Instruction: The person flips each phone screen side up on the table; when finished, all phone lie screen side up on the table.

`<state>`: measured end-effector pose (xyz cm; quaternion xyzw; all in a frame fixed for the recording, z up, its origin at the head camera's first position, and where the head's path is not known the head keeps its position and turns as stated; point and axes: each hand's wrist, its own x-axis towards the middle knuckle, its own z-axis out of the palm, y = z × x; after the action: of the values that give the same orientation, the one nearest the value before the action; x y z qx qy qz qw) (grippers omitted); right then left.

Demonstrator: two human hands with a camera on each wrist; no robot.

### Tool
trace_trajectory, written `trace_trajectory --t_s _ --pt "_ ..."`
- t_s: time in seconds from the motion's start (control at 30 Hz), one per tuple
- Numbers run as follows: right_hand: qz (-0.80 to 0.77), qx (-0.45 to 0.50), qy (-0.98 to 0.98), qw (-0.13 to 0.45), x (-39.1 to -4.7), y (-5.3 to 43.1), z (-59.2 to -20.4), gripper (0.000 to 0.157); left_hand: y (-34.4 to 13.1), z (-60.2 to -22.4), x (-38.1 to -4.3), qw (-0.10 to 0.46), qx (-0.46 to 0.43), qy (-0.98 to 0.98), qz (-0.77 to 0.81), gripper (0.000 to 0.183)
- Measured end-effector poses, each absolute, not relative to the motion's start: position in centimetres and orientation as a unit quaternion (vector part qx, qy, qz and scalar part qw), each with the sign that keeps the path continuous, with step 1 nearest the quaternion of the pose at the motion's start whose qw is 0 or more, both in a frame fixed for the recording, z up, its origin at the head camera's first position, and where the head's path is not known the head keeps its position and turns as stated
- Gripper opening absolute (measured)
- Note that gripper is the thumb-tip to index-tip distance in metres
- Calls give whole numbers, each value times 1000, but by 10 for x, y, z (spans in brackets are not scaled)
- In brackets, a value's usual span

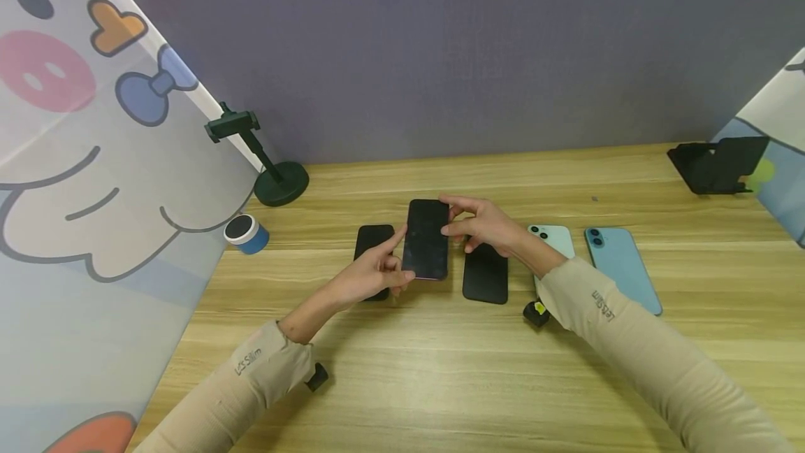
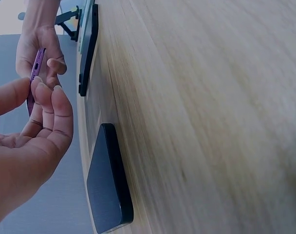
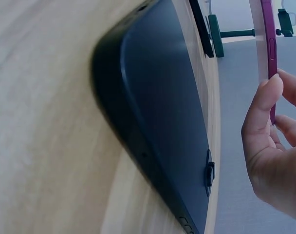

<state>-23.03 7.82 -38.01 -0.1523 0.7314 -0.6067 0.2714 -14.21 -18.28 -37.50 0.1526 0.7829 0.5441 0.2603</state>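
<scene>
Both hands hold a phone with a dark screen and a purple edge up off the table. My left hand pinches its left side near the lower corner, thumb in front. At its upper right side my right hand grips the edge between thumb and fingers, as the right wrist view shows with the hand at the purple frame. One black phone lies partly behind my left hand. Another black phone lies under my right hand.
A pale green phone and a blue phone lie to the right, the former partly covered by the right forearm. A dark green phone stand, a blue and white jar and a black holder stand toward the table's sides.
</scene>
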Motion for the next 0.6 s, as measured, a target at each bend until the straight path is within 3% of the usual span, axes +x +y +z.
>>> trace_trajectory --t_s 0.6 --pt "-580 -144 741 306 -229 76 -379 69 -184 -375 -140 286 165 793 512 92"
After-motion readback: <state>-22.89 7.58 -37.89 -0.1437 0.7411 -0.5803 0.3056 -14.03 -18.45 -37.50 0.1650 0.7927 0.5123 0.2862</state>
